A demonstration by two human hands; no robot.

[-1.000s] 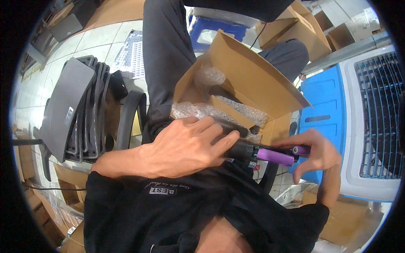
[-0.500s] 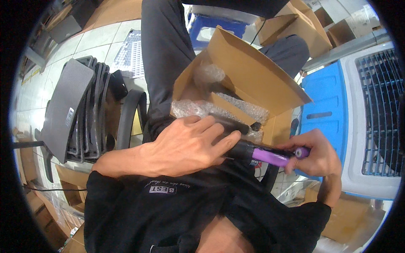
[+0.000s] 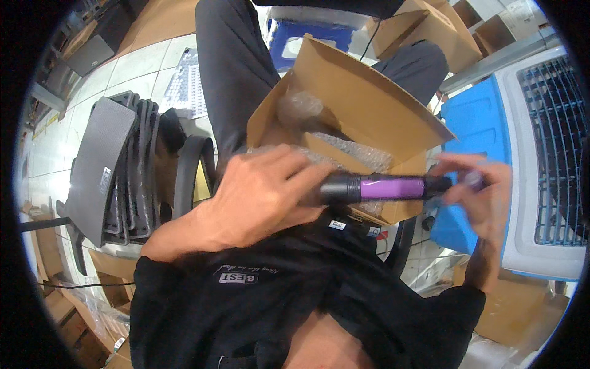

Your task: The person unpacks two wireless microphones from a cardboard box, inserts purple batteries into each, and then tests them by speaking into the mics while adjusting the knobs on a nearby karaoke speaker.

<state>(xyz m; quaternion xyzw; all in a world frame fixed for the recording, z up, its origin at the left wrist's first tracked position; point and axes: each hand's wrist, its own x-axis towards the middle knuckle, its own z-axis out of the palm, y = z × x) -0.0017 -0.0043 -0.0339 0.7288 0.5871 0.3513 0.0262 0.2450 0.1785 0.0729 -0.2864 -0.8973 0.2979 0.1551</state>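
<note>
1. Fingers (image 3: 289, 169) of the left hand (image 3: 261, 197) are curled and pressed around the dark end of a black and purple cylindrical tool (image 3: 384, 187), so this hand grips it firmly.
2. Fingers (image 3: 455, 163) of the right hand (image 3: 482, 194) are bent around the other end of the same tool; they pinch a small purple part there, but the hand is blurred and the exact grip is hard to tell.
3. The tool lies almost level between both hands, just in front of the open brown cardboard box (image 3: 362, 104) and touching or nearly touching its near wall.
4. Inside the cardboard box there is clear bubble wrap (image 3: 356, 144), some of it bunched in the far corner.
5. The cardboard box rests on the lap of a person in dark grey trousers (image 3: 236, 67), whose legs go up behind the box.
6. To the right of the cardboard box stands a blue and white plastic unit with a grille (image 3: 547, 123).
7. To the left of the cardboard box is a stack of grey flat plastic parts (image 3: 101, 160) on the tiled floor (image 3: 153, 67).
8. Behind the cardboard box more brown cartons (image 3: 418, 27) are seen.
</note>
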